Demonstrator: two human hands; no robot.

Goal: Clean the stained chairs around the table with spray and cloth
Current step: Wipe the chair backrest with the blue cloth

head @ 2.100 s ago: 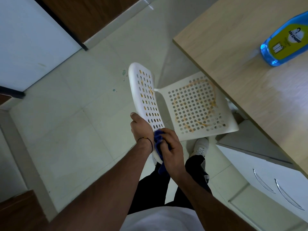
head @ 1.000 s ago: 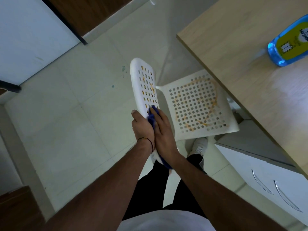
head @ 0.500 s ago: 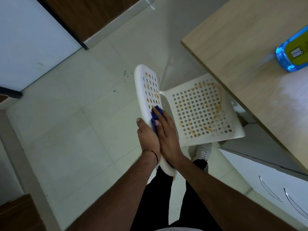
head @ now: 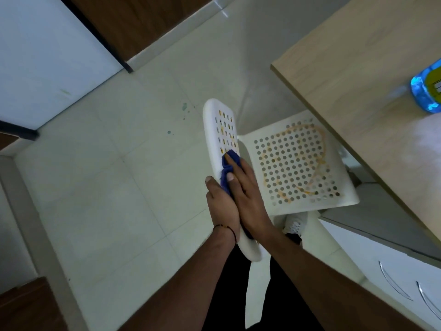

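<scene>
White perforated plastic, seen from above: chair [head: 296, 163] on the pale tiled floor [head: 107, 199], far right corner of the seat tucked under the edge of the wooden desk [head: 358, 68]. Looping across the seat, an orange stain [head: 318, 149]; more orange showing round the holes at the far end of the backrest. Pressed flat against the front of the backrest by the right hand [head: 248, 197], fingers straight and together: a blue cloth [head: 231, 160], bunched at the fingertips and peeking out under the wrist too. Gripping that backrest from the left side, the left hand [head: 220, 206], thumb hooked over the rim, other fingers hidden behind the plastic and probably curled round it; thin dark bracelet [head: 226, 227] at the wrist. Both hands side by side, touching. Well apart, far right on the desk and cut by the frame edge: blue spray bottle [head: 426, 91] with a yellow label. Just past the seat's near edge, a white shoe [head: 294, 223]; near right, white drawers [head: 393, 271] with curved metal handles.
</scene>
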